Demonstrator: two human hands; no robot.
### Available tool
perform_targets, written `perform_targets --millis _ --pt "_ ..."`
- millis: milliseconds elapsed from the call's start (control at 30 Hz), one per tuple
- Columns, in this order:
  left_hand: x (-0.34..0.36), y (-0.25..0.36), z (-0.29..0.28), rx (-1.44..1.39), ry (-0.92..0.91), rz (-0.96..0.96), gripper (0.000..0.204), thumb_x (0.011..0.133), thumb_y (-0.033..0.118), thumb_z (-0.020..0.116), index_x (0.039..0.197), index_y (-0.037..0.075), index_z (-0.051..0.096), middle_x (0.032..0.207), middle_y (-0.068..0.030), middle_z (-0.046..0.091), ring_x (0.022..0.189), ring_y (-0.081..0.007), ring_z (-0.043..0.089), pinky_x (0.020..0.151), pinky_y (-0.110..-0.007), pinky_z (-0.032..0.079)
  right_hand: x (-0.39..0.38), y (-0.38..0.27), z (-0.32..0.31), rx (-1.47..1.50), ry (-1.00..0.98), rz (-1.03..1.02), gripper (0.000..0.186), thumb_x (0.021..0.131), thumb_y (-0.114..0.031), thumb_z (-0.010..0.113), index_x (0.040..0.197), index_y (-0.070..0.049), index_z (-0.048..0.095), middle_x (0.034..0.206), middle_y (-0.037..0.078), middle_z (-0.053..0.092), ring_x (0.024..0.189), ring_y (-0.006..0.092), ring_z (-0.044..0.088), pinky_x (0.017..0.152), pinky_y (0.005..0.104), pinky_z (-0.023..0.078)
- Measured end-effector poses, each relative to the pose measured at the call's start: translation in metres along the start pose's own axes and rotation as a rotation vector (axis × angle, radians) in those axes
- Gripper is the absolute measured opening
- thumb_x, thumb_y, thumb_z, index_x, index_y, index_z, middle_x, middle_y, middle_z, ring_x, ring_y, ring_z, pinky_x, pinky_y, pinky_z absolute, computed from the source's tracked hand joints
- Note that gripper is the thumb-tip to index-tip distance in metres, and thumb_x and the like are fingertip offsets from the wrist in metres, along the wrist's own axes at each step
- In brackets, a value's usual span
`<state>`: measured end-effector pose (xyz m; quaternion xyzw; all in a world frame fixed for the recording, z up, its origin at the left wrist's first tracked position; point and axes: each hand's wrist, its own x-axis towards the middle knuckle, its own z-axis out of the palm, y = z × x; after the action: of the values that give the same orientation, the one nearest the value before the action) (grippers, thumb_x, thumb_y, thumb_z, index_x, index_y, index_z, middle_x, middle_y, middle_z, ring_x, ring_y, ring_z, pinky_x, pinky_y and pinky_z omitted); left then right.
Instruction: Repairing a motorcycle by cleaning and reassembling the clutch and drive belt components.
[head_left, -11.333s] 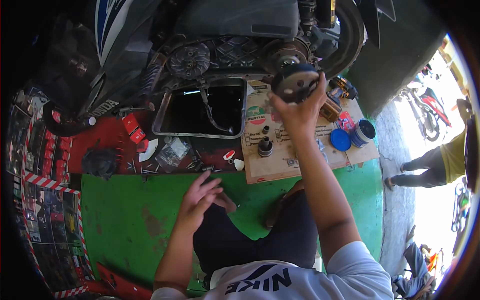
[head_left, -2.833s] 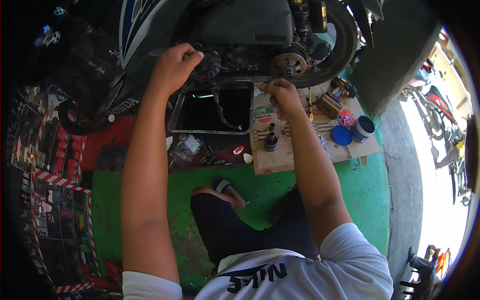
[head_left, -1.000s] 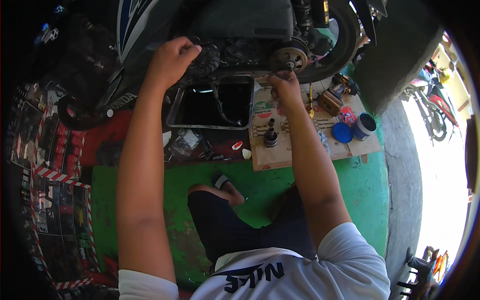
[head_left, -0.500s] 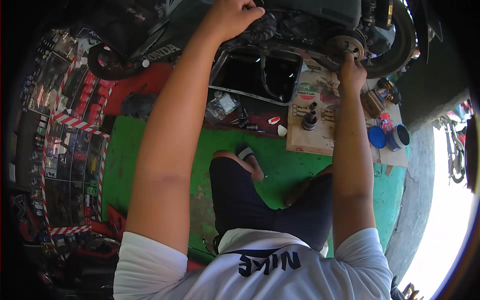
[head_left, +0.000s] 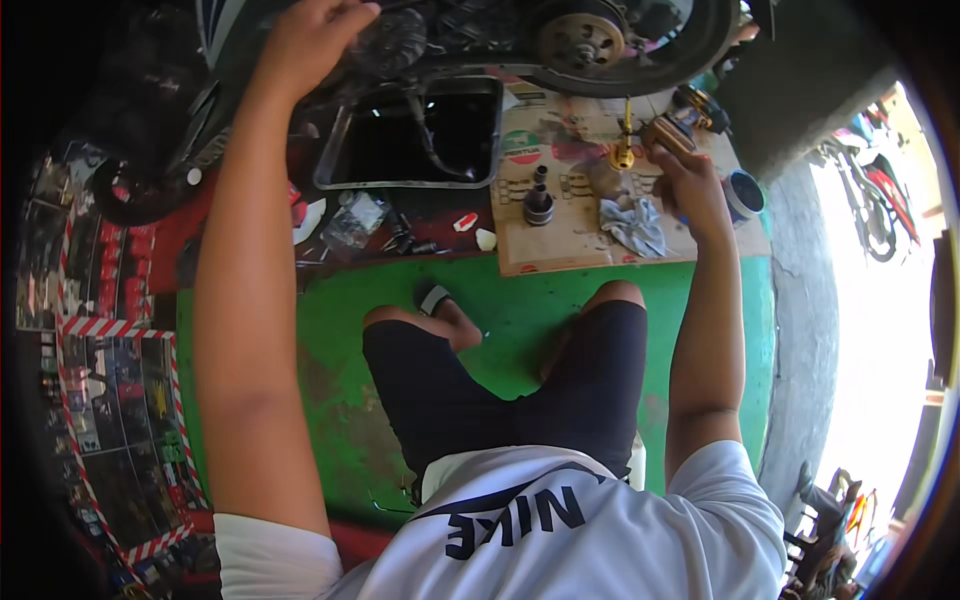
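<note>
At the top left, my left hand [head_left: 312, 45] is raised beside a round, dark, finned engine part [head_left: 395, 42] of the scooter. Its fingers are curled and the thumb points right; whatever they hold is hidden. My right hand [head_left: 697, 198] hovers over the right side of the cardboard, its fingers spread and slightly blurred. Nearest to it is a cordless drill [head_left: 697, 108] with its brown battery end toward the hand. A crumpled pale rag [head_left: 635, 226] lies left of that hand. Above the cardboard shows the scooter's round clutch drum [head_left: 582, 42] with holes.
A metal tray of black oil [head_left: 497, 130] sits under the engine. Sockets [head_left: 538, 208] and a brass-coloured tool [head_left: 623, 157] stand on the cardboard [head_left: 560, 250]. An open blue can [head_left: 745, 195] is at the right. A plastic bag [head_left: 355, 220] and small parts lie left.
My right hand has left the clutch drum and come down toward the drill and the can. The view has swung right, and my left hand stays by the engine.
</note>
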<state>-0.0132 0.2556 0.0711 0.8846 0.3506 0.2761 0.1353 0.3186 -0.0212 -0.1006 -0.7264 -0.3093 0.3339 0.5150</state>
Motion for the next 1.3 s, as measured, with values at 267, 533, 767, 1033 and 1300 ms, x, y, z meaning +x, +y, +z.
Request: perform_targets --millis 267,533,767,1033,1300 --pt "0.008 -0.029 0.011 -0.123 0.012 0.022 0.034 0.095 0.04 0.062 0.091 0.007 0.069 0.071 0.0013 0.062 0.064 -0.0111 0.051 0.062 -0.026 0.038 0.017 0.136 0.016 -1.198 -0.091 0.01 0.039 0.101 -0.032 0.049 0.104 0.001 0.069 0.106 0.025 0.074 0.093 0.0404 0.072 0.072 0.0502 0.056" --pt "0.002 -0.018 0.007 -0.149 0.01 -0.047 0.033 0.095 0.04 0.062 0.091 0.008 0.069 0.07 0.0013 0.06 0.063 -0.0098 0.05 0.062 -0.026 0.038 0.012 0.161 0.016 -1.048 -0.052 -0.102 0.021 0.088 -0.01 0.06 0.104 -0.001 0.07 0.101 0.022 0.07 0.087 0.0422 0.069 0.076 0.0512 0.055" --pt "0.0 -0.02 0.007 -0.095 0.029 0.014 0.034 0.096 0.041 0.063 0.092 0.007 0.07 0.072 0.0006 0.062 0.063 -0.0105 0.052 0.06 -0.026 0.038 0.013 0.164 -0.004 -0.985 0.053 -0.228 0.021 0.09 -0.014 0.061 0.104 -0.001 0.07 0.097 0.024 0.071 0.087 0.0454 0.068 0.075 0.0546 0.053" --pt "0.013 -0.015 0.008 -0.02 -0.054 -0.03 0.027 0.091 0.026 0.067 0.088 0.0 0.069 0.074 -0.0098 0.068 0.065 -0.0233 0.06 0.066 -0.034 0.049 0.002 0.173 0.005 -0.934 0.016 -0.303 0.025 0.089 -0.016 0.06 0.109 -0.006 0.072 0.088 0.024 0.07 0.077 0.0485 0.063 0.071 0.0554 0.05" --pt "-0.027 0.023 0.005 0.224 0.032 -0.079 0.024 0.087 0.026 0.072 0.091 0.003 0.071 0.075 -0.0117 0.07 0.064 -0.0293 0.061 0.066 -0.036 0.051 0.002 0.193 -0.003 -0.813 0.147 -0.559 0.021 0.085 -0.012 0.065 0.104 -0.004 0.072 0.08 0.021 0.067 0.071 0.0433 0.061 0.068 0.0522 0.049"
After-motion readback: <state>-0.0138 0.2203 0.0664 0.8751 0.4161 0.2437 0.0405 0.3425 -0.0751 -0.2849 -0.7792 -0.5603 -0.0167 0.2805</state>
